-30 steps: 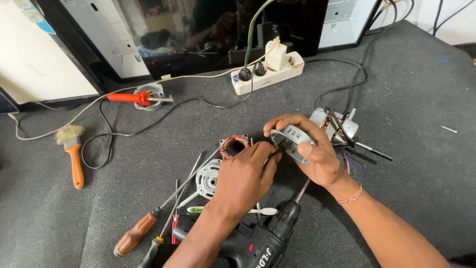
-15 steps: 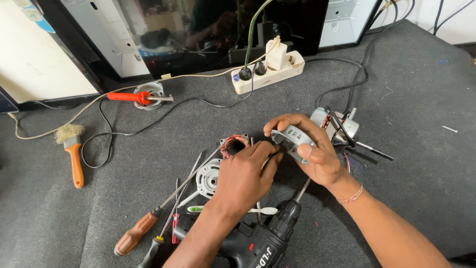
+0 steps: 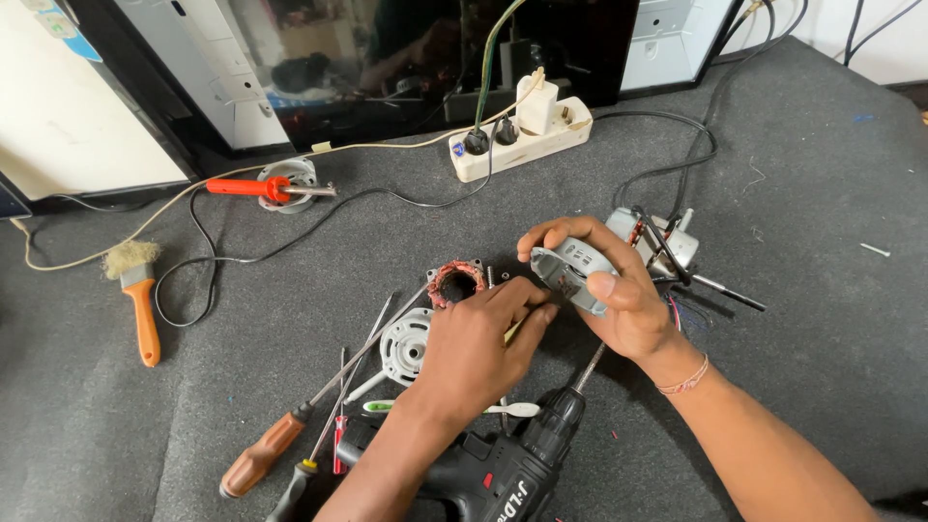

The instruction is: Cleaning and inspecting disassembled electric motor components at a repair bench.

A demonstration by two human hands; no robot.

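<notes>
My right hand grips a grey metal motor end cover, held on edge above the grey mat. My left hand has its fingers pinched together at the cover's lower left edge, touching it; what the fingertips hold is hidden. Just left of the hands lies a copper-wound stator. A round white motor cover lies beside my left wrist. Behind my right hand sits a small fan motor with a shaft and dark wires.
A black cordless drill lies under my forearms. Screwdrivers lie at the lower left, an orange-handled brush at the far left, a red soldering iron on its stand, and a white power strip at the back.
My hands have stayed close together on the grey cover; the left fingers have shifted slightly along its lower edge. Nothing else has moved.
</notes>
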